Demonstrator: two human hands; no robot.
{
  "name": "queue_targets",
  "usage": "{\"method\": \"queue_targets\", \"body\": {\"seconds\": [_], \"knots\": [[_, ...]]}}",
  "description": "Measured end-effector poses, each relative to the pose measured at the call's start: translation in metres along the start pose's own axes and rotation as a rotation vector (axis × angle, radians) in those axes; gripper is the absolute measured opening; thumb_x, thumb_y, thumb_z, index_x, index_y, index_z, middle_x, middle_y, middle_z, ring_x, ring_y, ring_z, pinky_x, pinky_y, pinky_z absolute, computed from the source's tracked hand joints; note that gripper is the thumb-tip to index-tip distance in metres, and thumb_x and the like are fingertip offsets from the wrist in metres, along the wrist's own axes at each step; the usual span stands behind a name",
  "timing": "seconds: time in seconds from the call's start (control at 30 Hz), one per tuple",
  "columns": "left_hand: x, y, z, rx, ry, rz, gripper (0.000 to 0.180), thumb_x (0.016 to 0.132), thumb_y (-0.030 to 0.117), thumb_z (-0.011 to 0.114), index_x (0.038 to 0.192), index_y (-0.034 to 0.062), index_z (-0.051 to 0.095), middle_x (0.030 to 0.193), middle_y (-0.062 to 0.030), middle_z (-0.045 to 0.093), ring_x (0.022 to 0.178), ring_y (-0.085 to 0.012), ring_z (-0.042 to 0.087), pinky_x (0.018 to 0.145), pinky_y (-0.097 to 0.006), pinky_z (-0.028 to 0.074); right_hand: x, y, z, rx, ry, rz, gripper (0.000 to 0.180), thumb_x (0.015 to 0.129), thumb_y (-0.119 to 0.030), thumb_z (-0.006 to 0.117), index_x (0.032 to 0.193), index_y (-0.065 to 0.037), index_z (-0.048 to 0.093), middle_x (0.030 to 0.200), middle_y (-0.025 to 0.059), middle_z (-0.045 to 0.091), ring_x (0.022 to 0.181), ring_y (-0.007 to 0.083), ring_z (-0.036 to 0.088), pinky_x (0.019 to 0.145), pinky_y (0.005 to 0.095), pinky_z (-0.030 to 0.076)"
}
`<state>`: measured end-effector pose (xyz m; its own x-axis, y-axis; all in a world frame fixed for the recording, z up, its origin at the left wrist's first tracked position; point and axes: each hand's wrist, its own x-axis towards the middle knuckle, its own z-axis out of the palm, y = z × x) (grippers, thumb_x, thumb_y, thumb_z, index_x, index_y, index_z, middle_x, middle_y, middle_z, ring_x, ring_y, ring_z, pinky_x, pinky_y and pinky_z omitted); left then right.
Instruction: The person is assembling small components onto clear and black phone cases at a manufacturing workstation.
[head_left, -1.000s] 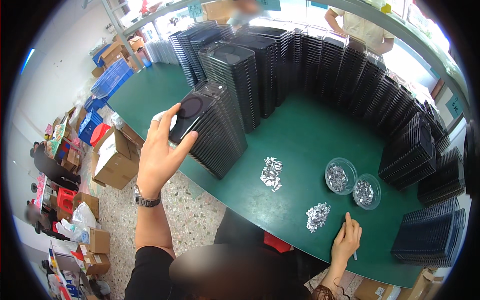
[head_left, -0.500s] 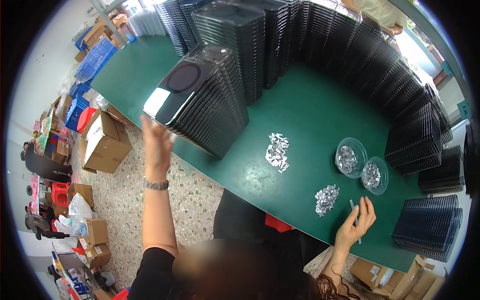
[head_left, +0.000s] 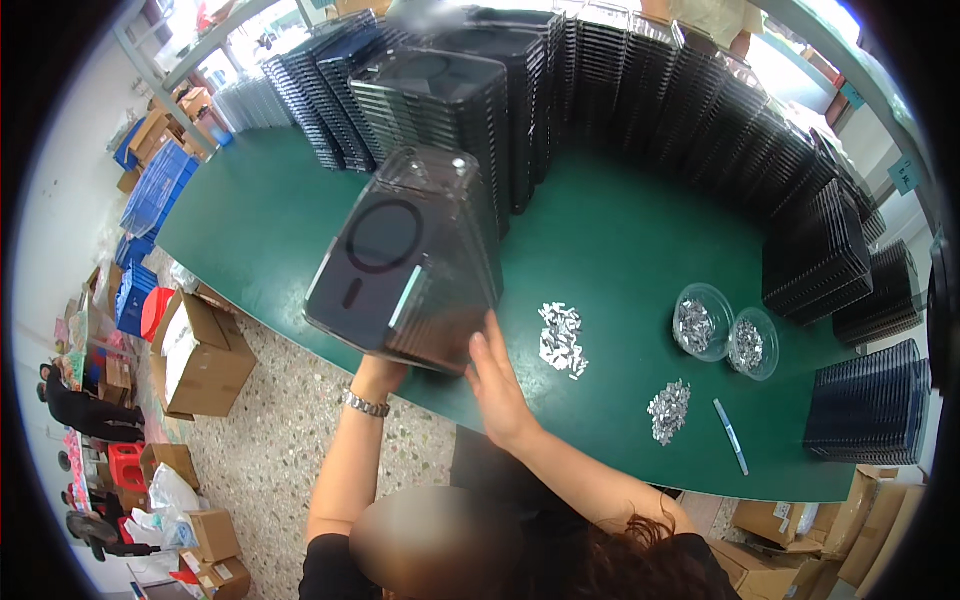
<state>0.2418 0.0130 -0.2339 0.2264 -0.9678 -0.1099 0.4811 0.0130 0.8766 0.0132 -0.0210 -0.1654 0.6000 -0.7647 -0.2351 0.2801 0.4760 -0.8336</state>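
A tall stack of clear phone cases with dark backs (head_left: 385, 235) is at the near left edge of the table, its upper part blurred. The top case shows a ring and a short bar. My left hand (head_left: 380, 375) is at the near end of the stack, its fingers hidden behind the cases. My right hand (head_left: 497, 385) presses against the stack's near right side, fingers fairly straight along it. Between them, both hands hold the stack, which leans slightly. Whether its bottom touches the table is hidden.
Several more stacks of cases (head_left: 690, 110) line the back and right of the green table (head_left: 620, 250). Small whitish pieces (head_left: 562, 340) and silvery pieces (head_left: 668, 412) lie in piles. Two clear bowls (head_left: 703, 322) hold similar pieces. A pen (head_left: 731, 437) lies nearby.
My right hand has left the spot beside the pen and come over to the stack. My left hand has moved in against it. The stack has turned and shifted toward me. The view has shifted slightly.
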Motion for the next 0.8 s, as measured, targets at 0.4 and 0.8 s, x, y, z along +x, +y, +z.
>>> {"method": "queue_targets", "body": {"seconds": [0.4, 0.8], "knots": [[0.068, 0.004, 0.095, 0.189, -0.07, -0.113, 0.054, 0.111, 0.039, 0.052, 0.149, 0.002, 0.055, 0.148, -0.0133, 0.06, 0.131, -0.0263, 0.059, 0.113, -0.044, 0.048, 0.005, -0.014, -0.024, 0.116, 0.218, -0.184, 0.091, 0.111, -0.058, 0.04, 0.17, -0.008, -0.009, 0.179, 0.0078, -0.008, 0.164, 0.0253, -0.01, 0.131, 0.0529, -0.004], [0.138, -0.03, 0.111, 0.188, 0.04, 0.035, 0.051, 0.11, 0.035, 0.049, 0.143, -0.0025, 0.058, 0.142, -0.0161, 0.064, 0.127, -0.0277, 0.063, 0.11, -0.042, 0.05, 0.057, -0.049, -0.035, 0.317, 0.328, -0.286, 0.095, 0.11, -0.062, 0.042, 0.17, -0.007, -0.007, 0.18, 0.008, -0.005, 0.165, 0.0205, -0.007, 0.132, 0.0416, -0.003]]}}
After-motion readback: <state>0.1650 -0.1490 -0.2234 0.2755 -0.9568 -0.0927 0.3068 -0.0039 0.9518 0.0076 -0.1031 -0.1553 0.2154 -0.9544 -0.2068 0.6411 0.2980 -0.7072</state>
